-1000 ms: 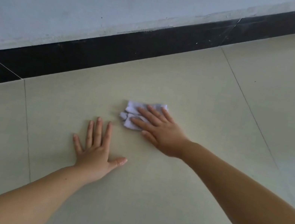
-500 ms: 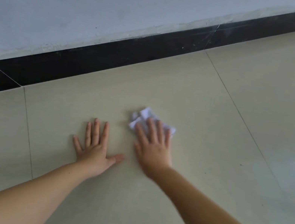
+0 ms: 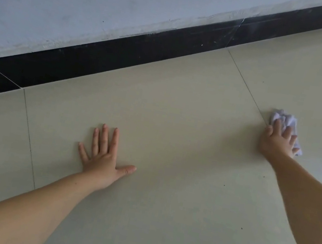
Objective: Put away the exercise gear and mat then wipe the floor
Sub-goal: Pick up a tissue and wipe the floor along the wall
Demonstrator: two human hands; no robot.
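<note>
Across the whole lower part of the frame lies the beige tiled floor (image 3: 176, 124), glossy, with thin grout lines and a few dark specks at the lower right. Above it a black skirting board (image 3: 124, 57) runs on a slant from the left edge up to the upper right corner, and the pale wall (image 3: 91, 2) fills the upper left.

My left arm comes in from the lower left corner, stretched forward. My left hand (image 3: 104, 155) lies flat on the floor in the left centre of the frame, palm down, fingers straight and a little spread, thumb pointing out to the right. It holds nothing.

My right arm reaches in from the right edge, angled up and to the left. My right hand (image 3: 277, 140) sits at the right of the frame, just right of a grout line, well apart from the left hand. Its fingers lie extended over a crumpled white cloth (image 3: 285, 120), pressing it down against the floor; the cloth shows beyond my fingertips and along the hand's right side.
</note>
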